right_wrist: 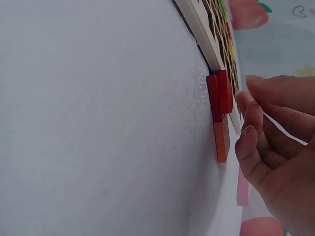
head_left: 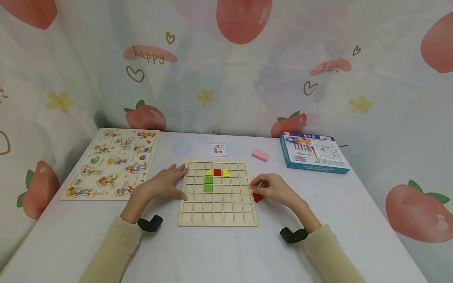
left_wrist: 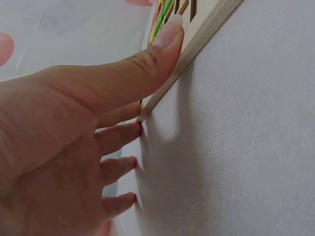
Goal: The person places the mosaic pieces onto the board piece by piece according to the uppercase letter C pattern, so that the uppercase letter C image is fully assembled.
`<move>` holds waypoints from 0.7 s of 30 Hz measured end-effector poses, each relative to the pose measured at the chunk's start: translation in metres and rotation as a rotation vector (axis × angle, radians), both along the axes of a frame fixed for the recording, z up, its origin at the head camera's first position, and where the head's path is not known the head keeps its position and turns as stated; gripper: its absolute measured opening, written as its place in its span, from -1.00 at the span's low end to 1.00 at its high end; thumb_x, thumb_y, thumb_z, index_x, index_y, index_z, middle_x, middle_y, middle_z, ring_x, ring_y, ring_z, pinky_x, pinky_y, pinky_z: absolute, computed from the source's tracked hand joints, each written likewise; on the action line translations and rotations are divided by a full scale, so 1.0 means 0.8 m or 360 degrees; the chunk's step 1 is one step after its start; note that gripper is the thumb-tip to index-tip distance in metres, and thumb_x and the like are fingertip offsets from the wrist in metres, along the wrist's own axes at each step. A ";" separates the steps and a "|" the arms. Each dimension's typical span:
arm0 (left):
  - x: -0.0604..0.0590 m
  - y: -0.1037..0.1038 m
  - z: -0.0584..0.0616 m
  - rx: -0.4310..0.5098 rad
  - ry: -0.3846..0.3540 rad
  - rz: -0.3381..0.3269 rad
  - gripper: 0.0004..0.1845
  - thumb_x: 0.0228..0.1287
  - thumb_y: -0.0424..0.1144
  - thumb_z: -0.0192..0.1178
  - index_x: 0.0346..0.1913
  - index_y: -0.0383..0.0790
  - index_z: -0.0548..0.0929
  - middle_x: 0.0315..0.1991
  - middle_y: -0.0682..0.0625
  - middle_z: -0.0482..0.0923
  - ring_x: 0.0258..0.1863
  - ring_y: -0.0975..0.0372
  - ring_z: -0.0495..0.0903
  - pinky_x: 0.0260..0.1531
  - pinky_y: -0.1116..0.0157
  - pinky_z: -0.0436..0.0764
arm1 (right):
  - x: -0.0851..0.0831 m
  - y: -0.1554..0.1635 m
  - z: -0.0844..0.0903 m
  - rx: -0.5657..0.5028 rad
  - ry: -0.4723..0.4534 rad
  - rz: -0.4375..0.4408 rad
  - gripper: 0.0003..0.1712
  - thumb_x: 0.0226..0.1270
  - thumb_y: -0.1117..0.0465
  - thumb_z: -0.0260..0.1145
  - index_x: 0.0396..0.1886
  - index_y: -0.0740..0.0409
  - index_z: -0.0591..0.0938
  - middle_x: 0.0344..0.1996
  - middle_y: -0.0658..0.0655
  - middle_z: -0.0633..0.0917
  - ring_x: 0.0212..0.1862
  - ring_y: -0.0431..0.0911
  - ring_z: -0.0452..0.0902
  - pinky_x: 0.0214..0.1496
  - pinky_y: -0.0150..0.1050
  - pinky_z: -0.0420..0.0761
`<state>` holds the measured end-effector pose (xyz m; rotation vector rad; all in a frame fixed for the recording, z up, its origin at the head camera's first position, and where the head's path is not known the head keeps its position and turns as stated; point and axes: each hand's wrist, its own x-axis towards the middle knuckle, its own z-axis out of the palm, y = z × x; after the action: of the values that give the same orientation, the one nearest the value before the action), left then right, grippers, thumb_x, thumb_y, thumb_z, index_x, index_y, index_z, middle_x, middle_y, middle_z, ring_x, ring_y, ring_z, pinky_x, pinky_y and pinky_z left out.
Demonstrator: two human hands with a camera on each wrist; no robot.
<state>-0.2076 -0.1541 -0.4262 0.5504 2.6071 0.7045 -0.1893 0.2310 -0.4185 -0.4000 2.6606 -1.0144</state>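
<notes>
Left hand (head_left: 164,184) flat on the counter (head_left: 219,251) at the left edge of the grid board (head_left: 218,220), fingers straight, thumb (left_wrist: 147,64) lying over the board's rim. Grip open, holding nothing.

Right hand (head_left: 274,188) at the board's right edge, fingers curled loosely over the red blocks (right_wrist: 219,96). From the right wrist view, fingertips (right_wrist: 246,135) close beside the blocks but apart from them; whether anything is pinched cannot be told.

Red blocks stacked on the counter just beside the board's right rim, an orange block (right_wrist: 221,140) next to them.

On the board: red tile (head_left: 217,172) in the upper rows, flanked by two yellow quarter-round tiles (head_left: 209,172), with two green tiles (head_left: 208,183) in a column below the left one.

Behind the board, a small pattern card (head_left: 218,149) and a pink block (head_left: 260,155). Farther right, a blue box (head_left: 313,152). Far left, a wooden picture puzzle (head_left: 113,163). Strawberry-print cloth (head_left: 226,67) hanging behind.
</notes>
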 end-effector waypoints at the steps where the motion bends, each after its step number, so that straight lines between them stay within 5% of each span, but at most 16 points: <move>1: 0.000 0.000 0.000 0.0002 0.0000 -0.0002 0.07 0.13 0.04 0.53 0.61 -0.25 0.20 0.67 -0.20 -0.02 0.65 -0.22 -0.20 0.60 -0.24 -0.15 | 0.000 0.002 -0.001 0.0004 -0.0010 -0.0002 -0.80 0.39 0.19 0.41 -0.06 0.15 0.75 -0.26 0.08 0.72 -0.23 -0.07 0.54 -0.28 -0.38 0.60; 21: -0.002 -0.002 -0.002 0.0001 -0.0004 0.0004 0.08 0.13 0.05 0.53 0.61 -0.24 0.19 0.67 -0.19 -0.02 0.65 -0.22 -0.20 0.60 -0.25 -0.15 | 0.000 0.016 0.000 0.0098 -0.0080 0.0100 -0.68 0.23 0.23 0.53 -0.02 0.17 0.74 -0.35 0.06 0.63 -0.27 -0.09 0.47 -0.26 -0.33 0.52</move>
<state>-0.2090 -0.1556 -0.4279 0.5461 2.6058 0.7062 -0.1896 0.2434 -0.4189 -0.4360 2.6100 -0.9096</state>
